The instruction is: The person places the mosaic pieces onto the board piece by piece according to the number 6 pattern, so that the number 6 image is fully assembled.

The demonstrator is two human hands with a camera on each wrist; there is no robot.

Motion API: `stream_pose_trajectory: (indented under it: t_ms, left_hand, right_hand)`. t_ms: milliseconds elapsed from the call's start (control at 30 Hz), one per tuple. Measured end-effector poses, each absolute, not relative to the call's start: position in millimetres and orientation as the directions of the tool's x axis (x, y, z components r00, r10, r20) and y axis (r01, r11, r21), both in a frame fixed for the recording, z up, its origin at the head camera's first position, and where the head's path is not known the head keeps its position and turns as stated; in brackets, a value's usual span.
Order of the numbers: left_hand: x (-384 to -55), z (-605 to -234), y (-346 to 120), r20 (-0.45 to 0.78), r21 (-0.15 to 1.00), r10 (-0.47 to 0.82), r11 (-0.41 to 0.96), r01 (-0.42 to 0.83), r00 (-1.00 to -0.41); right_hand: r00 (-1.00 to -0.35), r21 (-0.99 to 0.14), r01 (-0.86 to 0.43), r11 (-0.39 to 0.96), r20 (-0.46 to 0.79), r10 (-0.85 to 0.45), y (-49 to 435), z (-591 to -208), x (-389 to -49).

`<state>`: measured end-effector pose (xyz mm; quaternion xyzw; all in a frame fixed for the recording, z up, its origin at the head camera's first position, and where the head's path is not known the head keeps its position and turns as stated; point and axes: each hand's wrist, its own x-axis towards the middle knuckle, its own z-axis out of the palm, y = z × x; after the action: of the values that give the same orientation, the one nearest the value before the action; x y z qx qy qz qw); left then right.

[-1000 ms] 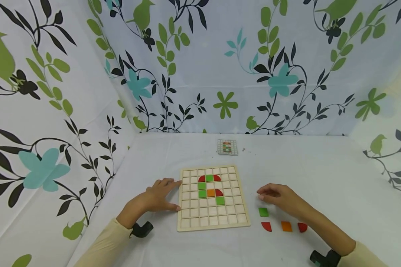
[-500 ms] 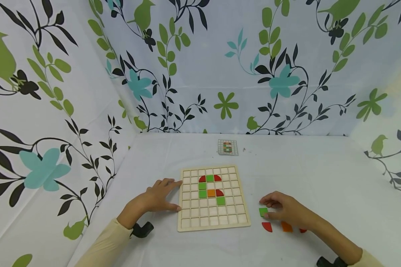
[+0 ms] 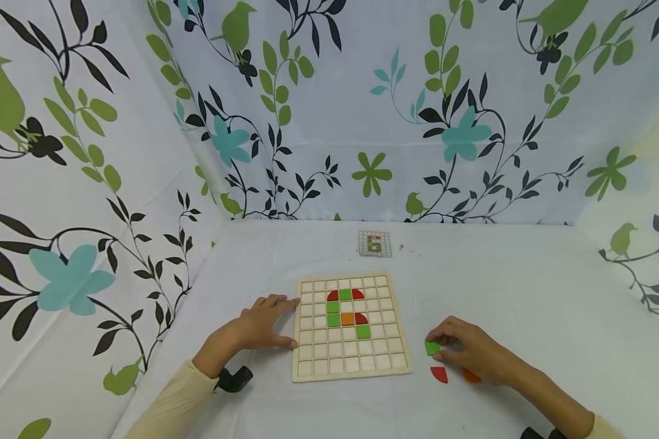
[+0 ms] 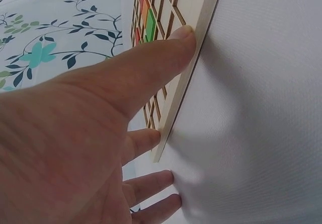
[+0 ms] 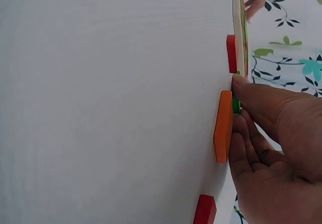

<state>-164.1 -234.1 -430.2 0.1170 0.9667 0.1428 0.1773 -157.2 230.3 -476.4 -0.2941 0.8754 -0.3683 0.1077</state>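
A square wooden grid board (image 3: 343, 366) lies on the white cloth. In its cells sit several green and red tiles and one orange tile. My left hand (image 3: 257, 326) is at the board's left edge, and in the left wrist view its thumb (image 4: 166, 53) and index fingertip touch the rim. To the right of the board, my right hand (image 3: 475, 350) pinches a loose green square tile (image 3: 432, 347) between thumb and fingers, down at the cloth. Close to that hand lie a red quarter-round tile (image 3: 439, 374) and an orange tile (image 3: 470, 375), partly covered.
A small card (image 3: 374, 243) with a printed grid pattern lies behind the board. Another red tile (image 5: 205, 210) shows in the right wrist view, hidden from the head view by my right hand. Patterned cloth (image 3: 329, 122) hangs behind and at the sides.
My right hand has come down and toward me onto the loose green tile and now pinches it. The hand now covers the farther red tile. My left hand stays at the board's edge.
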Motion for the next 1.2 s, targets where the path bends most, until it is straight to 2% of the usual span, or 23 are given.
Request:
stream_pose_trajectory:
  t_ms: [200, 500, 833, 1067, 1200]
  left_hand:
    - [-164, -433, -235, -0.299, 0.329, 0.286, 0.926, 0.184, -0.91]
    - [-164, -431, -235, -0.304, 0.325, 0.289, 0.927, 0.186, -0.908]
    - [-163, -433, -236, -0.3, 0.327, 0.282, 0.928, 0.179, -0.911]
    - [-164, -432, -235, -0.311, 0.329, 0.278, 0.928, 0.172, -0.909]
    - [-165, -431, -234, -0.313, 0.329, 0.275, 0.929, 0.167, -0.909]
  right_hand:
    - [-0.789, -0.694, -0.477, 0.539, 0.069, -0.61, 227, -477, -159]
    - [-0.843, -0.633, -0.463, 0.62, 0.099, -0.528, 205, -463, -168]
    - [-0.824, -0.645, -0.465, 0.607, 0.064, -0.563, 156, -446, -180]
    - [-0.805, -0.688, -0.46, 0.562, 0.056, -0.591, 118, -451, -187]
    - [-0.78, -0.675, -0.488, 0.554, 0.054, -0.623, 96, -453, -191]
